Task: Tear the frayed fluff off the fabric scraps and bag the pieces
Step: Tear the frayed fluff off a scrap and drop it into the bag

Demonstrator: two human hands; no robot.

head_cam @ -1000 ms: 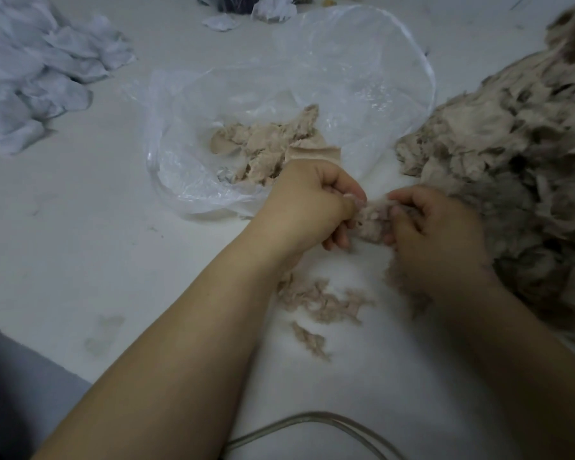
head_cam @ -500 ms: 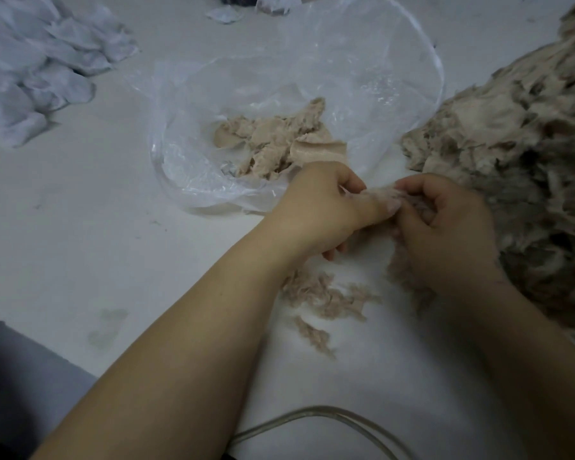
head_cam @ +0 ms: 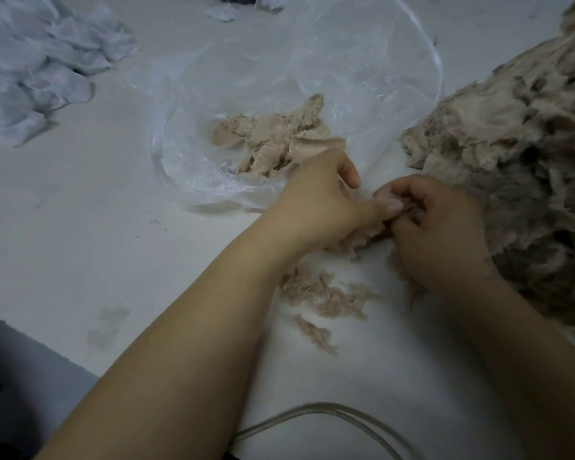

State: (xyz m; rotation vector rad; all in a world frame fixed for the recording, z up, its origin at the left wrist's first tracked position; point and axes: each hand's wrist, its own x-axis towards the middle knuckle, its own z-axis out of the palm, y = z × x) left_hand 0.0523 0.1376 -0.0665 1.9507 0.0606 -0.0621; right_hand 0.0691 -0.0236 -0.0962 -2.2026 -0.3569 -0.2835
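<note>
My left hand [head_cam: 316,204] and my right hand [head_cam: 442,227] meet at the middle of the white table, both pinching one small beige fabric scrap [head_cam: 367,235] between them. Most of the scrap is hidden by my fingers. Just behind my hands lies an open clear plastic bag [head_cam: 372,61] holding several beige pieces [head_cam: 273,134]. Torn beige fluff [head_cam: 322,293] lies loose on the table below my hands. A big heap of frayed beige scraps [head_cam: 518,154] fills the right side, touching my right hand.
A pile of pale grey-blue fabric pieces [head_cam: 34,64] lies at the far left. A clear cable [head_cam: 316,413] loops near the table's front edge. A dark surface [head_cam: 20,386] shows at the lower left, beyond the table [head_cam: 97,227] edge.
Both hands have stayed together on the scrap, working it; my left thumb now stretches toward the right hand. The view has shifted slightly.
</note>
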